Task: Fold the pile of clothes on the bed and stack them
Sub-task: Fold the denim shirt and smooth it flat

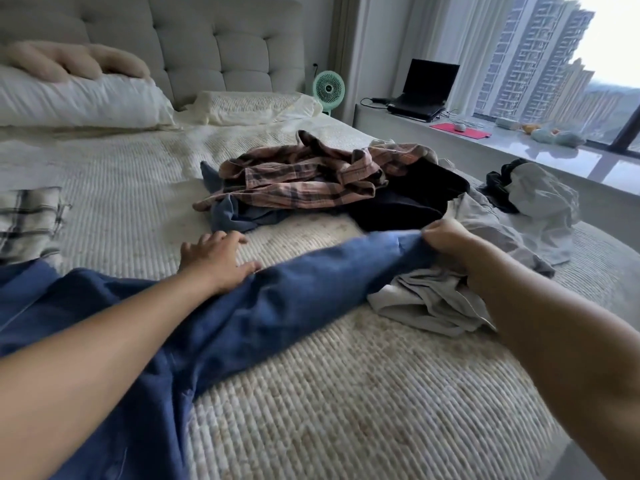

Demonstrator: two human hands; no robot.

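the blue trousers [277, 299] lie stretched across the bed [346, 393], one leg running toward the pile of clothes [311, 181]. the right hand [446, 240] pinches the leg's hem, fingers curled; the left hand [218, 258] lies flat and open, pressing the cloth's edge. they look soft, limp and fairly heavy (likely denim), so hem and waistband seem the best holds.

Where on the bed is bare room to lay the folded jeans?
Bare quilt nearest the camera, below the jeans, and between the white pillow and plaid shirt. Crowded right of the right hand: grey clothes.
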